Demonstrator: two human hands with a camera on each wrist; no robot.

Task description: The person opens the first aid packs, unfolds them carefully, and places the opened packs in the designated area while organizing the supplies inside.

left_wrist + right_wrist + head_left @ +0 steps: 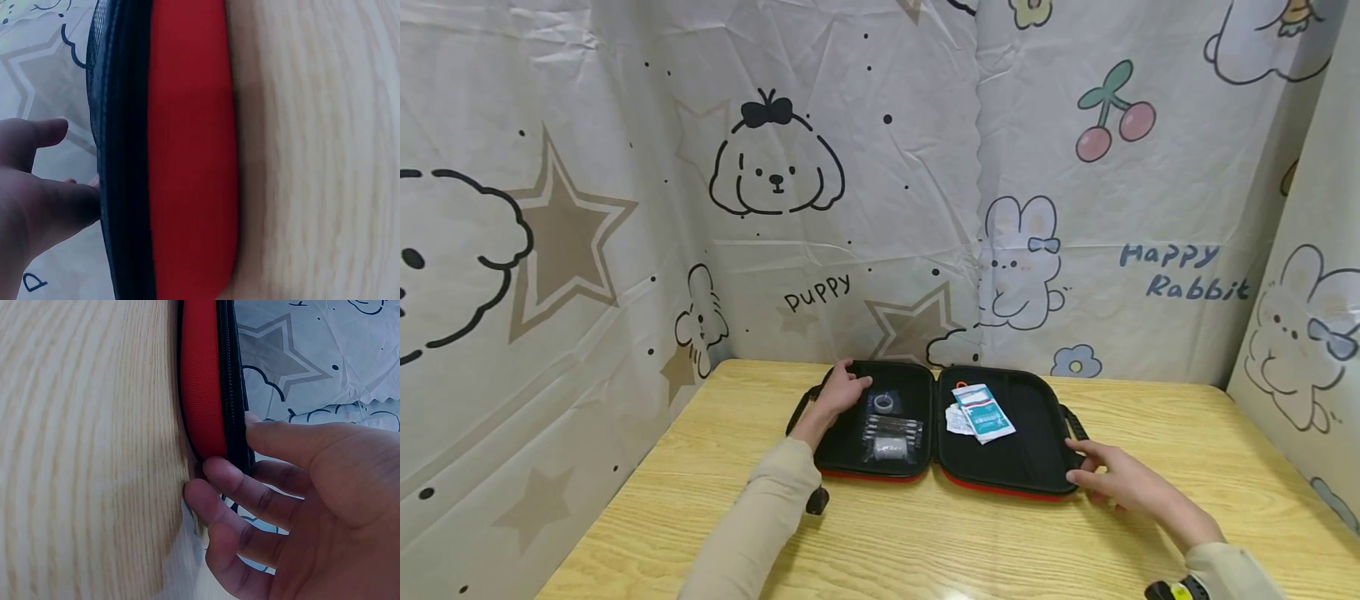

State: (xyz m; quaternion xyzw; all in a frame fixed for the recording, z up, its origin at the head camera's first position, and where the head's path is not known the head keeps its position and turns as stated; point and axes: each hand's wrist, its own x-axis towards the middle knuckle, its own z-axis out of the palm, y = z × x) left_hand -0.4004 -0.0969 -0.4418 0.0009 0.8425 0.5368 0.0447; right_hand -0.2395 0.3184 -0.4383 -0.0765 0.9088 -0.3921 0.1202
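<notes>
A black zip case (1000, 471) with red sides lies unfolded flat on the table. At the back left corner of its left half is my left hand (838, 390), its thumb raised over the interior and fingers by the rim. My right hand (1120, 479) holds the front right corner, thumb on the zipped rim (232, 394) and fingers curled below it. Inside the left half are a tape roll (883, 403), a clear packet of thin sticks (891, 428) and a wrapped white roll (891, 449). A teal and white packet (985, 414) overlaps small white packets (957, 419) in the right half.
The case stands toward the back of a wooden table (925, 542). A carry handle (1077, 423) sticks out on its right side, and a black strap (801, 408) on its left. A printed cloth (880, 208) hangs behind and along both sides.
</notes>
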